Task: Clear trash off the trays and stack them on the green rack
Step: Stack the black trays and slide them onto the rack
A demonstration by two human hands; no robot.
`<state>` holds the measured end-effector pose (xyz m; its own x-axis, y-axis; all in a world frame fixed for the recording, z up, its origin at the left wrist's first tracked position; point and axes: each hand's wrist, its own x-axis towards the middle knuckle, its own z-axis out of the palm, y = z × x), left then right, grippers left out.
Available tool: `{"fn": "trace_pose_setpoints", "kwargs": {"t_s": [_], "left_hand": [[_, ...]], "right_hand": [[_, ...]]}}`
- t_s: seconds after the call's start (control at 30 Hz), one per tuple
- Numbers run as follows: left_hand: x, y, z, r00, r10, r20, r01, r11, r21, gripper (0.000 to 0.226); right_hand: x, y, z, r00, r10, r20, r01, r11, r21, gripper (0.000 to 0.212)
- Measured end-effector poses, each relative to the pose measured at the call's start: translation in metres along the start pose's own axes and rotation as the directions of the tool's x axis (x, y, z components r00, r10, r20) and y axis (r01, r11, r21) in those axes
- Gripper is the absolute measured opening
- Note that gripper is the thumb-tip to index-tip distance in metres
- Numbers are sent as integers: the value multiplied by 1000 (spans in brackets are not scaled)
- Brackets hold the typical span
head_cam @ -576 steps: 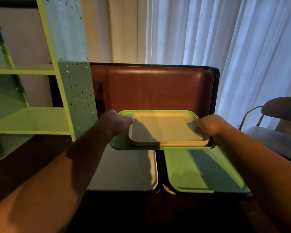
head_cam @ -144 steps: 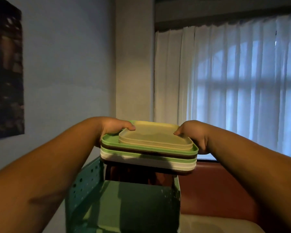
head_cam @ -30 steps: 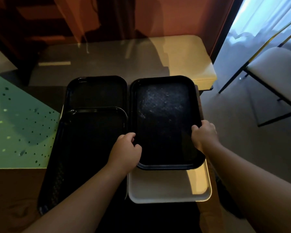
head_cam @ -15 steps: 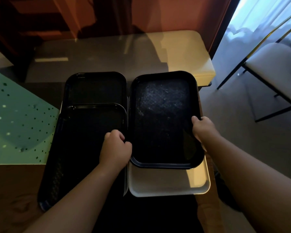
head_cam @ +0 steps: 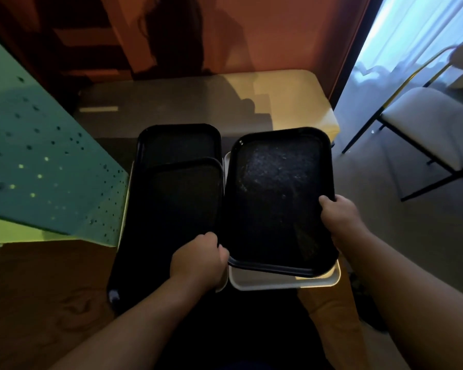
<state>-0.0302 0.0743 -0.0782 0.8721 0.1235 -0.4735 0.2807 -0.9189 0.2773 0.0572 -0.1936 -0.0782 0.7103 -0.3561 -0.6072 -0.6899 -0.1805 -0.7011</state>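
Lifted since a moment ago, the black tray (rounded corners, speckled surface) tilts above the white tray, left hand and right hand curled on its rims; beyond, the perforated green rack.

Trays side by side on a table, the right-hand one held at both long edges.

The right tray lies over a lower tray, whose near edge shows in front of it. The left hand grips its near left corner; the right hand grips its right edge. Just left, a near tray overlaps the near part of a far tray behind it. The rack stands left of these. A bench seat lies behind the trays, a chair well to the right.
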Motion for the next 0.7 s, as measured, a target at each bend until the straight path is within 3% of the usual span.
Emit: {"fn": "trace_pose_setpoints", "kwargs": {"t_s": [0.17, 0.27, 0.47, 0.7], "left_hand": [[-20, 8, -55, 972, 120, -200, -137, 988, -71, 30], [-26, 11, -70, 956, 160, -244, -185, 979, -81, 31], [-33, 5, -85, 943, 243, -229, -273, 956, -109, 32], [-37, -21, -85, 941, 295, -166, -319, 936, -146, 25]], "right_hand": [[-45, -11, 30, 998, -11, 60, 7, 998, 59, 22], [-69, -19, 56, 995, -9, 96, 3, 998, 56, 20], [-112, -27, 107, 983, -94, 155, 104, 993, -53, 26], [-136, -17, 137, 980, -43, 194, 43, 999, 3, 45]]}}
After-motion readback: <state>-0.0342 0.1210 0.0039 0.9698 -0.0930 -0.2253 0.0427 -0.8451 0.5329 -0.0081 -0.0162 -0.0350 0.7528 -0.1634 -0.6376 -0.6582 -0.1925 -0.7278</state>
